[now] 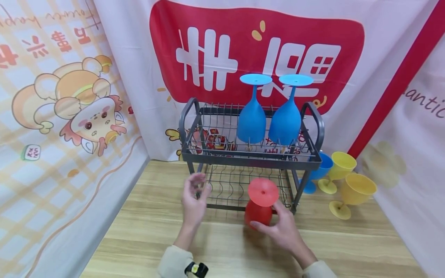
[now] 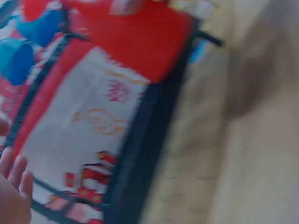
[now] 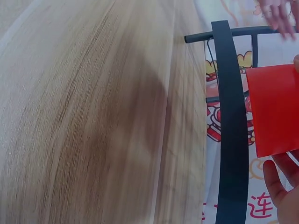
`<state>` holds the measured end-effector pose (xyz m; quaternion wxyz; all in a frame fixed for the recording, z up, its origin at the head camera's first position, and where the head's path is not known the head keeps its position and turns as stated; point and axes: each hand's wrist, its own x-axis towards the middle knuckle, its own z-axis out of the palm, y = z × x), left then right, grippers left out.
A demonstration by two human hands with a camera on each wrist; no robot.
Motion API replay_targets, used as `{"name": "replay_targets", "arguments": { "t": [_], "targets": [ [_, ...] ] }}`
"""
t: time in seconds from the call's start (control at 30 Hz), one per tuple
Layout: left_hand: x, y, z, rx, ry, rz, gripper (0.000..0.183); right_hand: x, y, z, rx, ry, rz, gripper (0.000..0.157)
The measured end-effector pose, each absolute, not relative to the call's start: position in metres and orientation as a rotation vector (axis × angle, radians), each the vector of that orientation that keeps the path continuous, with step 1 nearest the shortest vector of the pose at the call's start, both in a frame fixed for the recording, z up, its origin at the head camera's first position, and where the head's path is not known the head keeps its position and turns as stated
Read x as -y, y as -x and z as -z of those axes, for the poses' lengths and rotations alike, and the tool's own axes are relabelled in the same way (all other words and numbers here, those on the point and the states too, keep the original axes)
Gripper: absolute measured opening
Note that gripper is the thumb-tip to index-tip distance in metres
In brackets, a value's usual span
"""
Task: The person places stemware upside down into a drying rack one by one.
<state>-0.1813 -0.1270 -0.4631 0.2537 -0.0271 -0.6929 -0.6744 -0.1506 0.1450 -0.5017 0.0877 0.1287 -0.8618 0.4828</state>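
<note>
A red stemmed goblet (image 1: 259,214) looks like plastic, smooth and matt. The blue stemmed goblets (image 1: 251,122) and yellow stemmed goblets (image 1: 358,190) look like similar smooth, low-sheen plastic. A dark grey two-tier wire rack (image 1: 250,161) appears to be metal with a smooth painted finish. The light brown tabletop (image 1: 149,231) has streaked wood grain, more matt than glossy. Behind, a white hanging with red print (image 1: 135,58) looks like softly creased cloth.

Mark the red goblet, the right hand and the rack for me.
Red goblet (image 1: 258,213), head view: upturned bowl.
Right hand (image 1: 286,230), head view: back of the hand.
Rack (image 1: 243,161), head view: upper tier's front rail.
</note>
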Motion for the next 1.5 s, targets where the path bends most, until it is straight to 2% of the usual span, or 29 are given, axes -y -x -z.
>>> {"name": "replay_targets", "arguments": {
  "t": [0.13,0.23,0.43,0.57,0.73,1.07,1.5],
  "targets": [
    [0.139,0.192,0.421,1.613,-0.053,1.817,0.034,-0.150,0.150,0.504,2.583,-0.348,-1.417,0.085],
    [0.145,0.199,0.393,1.485,-0.006,1.824,0.032,-0.157,0.149,0.505,2.590,-0.324,-1.408,0.084],
    [0.154,0.209,0.361,1.624,0.224,1.787,0.051,-0.174,0.145,0.504,2.622,-0.258,-1.397,0.082],
    [0.154,0.213,0.359,1.741,0.269,1.759,0.061,-0.192,0.139,0.503,2.668,-0.139,-1.400,0.082],
    [0.152,0.216,0.366,1.704,0.269,1.808,0.057,-0.221,0.134,0.502,2.730,0.017,-1.362,0.085],
    [0.151,0.219,0.361,1.667,0.271,1.830,0.056,-0.270,0.135,0.488,2.617,0.060,-1.260,0.081],
    [0.159,0.223,0.355,1.749,0.337,1.826,0.064,-0.293,0.147,0.446,2.556,0.110,-1.187,0.081]
  ]
}}
